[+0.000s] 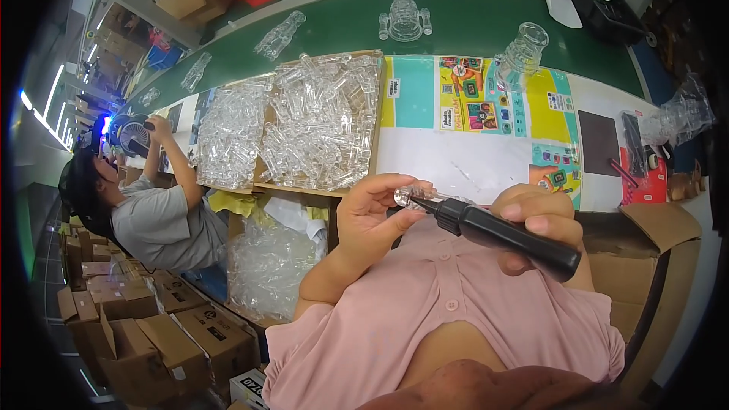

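Hands: left [372,216] pinches clear part [410,196]; right [535,224] grips black tool [505,233], tip hidden

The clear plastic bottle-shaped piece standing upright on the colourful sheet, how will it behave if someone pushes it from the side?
The clear bottle-shaped piece looks hollow and thin-walled, so it is probably light and would slide or tip easily. It stands tall on a ribbed, narrow body, so a high push likely topples it. Its round form suggests it would then roll across the colourful sheet.

Heap of clear plastic parts [292,125] at ten o'clock; colourful printed sheet [486,106] at one o'clock; cardboard boxes [152,334] at eight o'clock; seated co-worker [156,216] at nine o'clock.
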{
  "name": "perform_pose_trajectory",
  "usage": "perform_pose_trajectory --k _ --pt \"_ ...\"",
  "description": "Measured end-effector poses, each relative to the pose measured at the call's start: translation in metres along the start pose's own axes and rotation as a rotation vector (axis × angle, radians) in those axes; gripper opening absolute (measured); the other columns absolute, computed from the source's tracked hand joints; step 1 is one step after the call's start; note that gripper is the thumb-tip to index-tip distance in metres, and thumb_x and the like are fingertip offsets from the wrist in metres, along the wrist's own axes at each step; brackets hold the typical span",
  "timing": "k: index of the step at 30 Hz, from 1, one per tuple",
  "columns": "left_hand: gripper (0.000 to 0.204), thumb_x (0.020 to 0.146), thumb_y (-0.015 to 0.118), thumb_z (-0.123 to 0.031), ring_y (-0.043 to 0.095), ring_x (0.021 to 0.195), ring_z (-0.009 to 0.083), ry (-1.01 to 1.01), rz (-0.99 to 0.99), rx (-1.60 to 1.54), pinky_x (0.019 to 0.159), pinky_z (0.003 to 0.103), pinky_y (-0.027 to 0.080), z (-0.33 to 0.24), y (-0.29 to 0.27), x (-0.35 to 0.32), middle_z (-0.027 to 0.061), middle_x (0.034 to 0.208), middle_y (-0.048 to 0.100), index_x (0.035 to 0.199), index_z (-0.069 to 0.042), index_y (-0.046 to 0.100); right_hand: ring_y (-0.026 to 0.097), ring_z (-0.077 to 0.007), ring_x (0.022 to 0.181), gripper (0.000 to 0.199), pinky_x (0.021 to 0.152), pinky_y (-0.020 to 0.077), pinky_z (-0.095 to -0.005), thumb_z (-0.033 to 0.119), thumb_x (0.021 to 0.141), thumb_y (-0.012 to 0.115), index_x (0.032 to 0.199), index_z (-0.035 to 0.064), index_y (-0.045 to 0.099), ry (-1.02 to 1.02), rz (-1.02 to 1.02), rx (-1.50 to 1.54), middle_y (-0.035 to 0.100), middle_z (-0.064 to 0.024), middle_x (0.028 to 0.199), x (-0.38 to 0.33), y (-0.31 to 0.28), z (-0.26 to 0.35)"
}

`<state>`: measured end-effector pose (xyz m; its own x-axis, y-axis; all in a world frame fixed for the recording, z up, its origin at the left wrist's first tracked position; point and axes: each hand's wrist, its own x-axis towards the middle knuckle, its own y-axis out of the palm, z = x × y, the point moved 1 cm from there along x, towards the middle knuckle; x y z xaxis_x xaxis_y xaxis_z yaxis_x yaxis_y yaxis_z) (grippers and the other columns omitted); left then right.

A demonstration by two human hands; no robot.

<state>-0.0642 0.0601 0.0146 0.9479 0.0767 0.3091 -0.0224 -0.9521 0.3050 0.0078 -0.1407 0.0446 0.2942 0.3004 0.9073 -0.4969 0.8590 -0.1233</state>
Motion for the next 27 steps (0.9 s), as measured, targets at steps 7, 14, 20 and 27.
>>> perform_pose_trajectory --k 7,14,20,27 --pt "0.037 0.075 0.063 0.009 0.058 0.098 0.0233 0.041 -0.017 -0.024 0.087 0.034 0.047 0.003 0.000 0.004 0.0201 0.104 0.058 0.108 0.003 0.046 0.056 -0.0252 0.066 0.032 0.054 0.0498 -0.0336 0.003 0.072 0.065 0.097 -0.0031 0.046 -0.334 0.088 -0.086 0.053 -0.0226 0.095 0.009 0.005 -0.006" --pt "0.036 0.076 0.068 -0.004 0.060 0.094 0.0264 0.107 -0.120 0.135 0.085 0.035 0.049 0.005 -0.001 0.004 0.0211 0.102 0.059 0.104 0.000 0.046 0.054 -0.0243 0.062 0.028 0.049 0.0474 -0.0325 -0.001 0.071 0.057 0.096 -0.0051 0.045 -0.414 0.072 -0.127 0.052 -0.0232 0.093 0.005 0.012 -0.008" --pt "0.035 0.069 0.068 0.008 0.059 0.096 0.0219 0.213 -0.160 0.276 0.085 0.031 0.046 0.007 -0.003 0.006 0.0175 0.102 0.060 0.100 0.003 0.053 0.055 -0.0247 0.061 0.027 0.049 0.0474 -0.0325 0.000 0.072 0.057 0.096 -0.0054 0.046 -0.457 0.050 -0.171 0.052 -0.0247 0.096 -0.001 0.015 -0.011" --pt "0.035 0.068 0.068 0.007 0.059 0.096 0.0264 0.398 -0.147 0.724 0.085 0.033 0.045 0.001 -0.009 0.008 0.0170 0.100 0.061 0.100 0.000 0.054 0.056 -0.0251 0.064 0.029 0.051 0.0475 -0.0339 0.002 0.073 0.058 0.099 -0.0039 0.047 -0.347 0.114 -0.130 0.054 -0.0220 0.094 0.001 0.007 -0.012"
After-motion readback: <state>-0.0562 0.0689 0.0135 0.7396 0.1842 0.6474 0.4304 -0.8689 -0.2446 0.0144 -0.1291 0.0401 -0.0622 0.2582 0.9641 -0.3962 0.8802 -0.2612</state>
